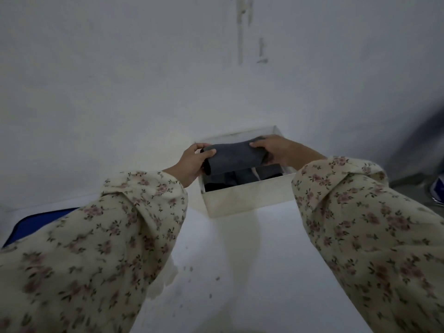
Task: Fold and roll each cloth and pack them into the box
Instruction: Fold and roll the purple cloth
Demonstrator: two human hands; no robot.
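White tabletop (240,260), scuffed white wall (120,68); hands (189,164) (281,152) grip rolled grey cloth (230,157) over white box (247,198).

text: none can be read anywhere in view
box (242,200): plain pale wall, no lettering
object at right edge (439,186): blue and white, too blurred to read
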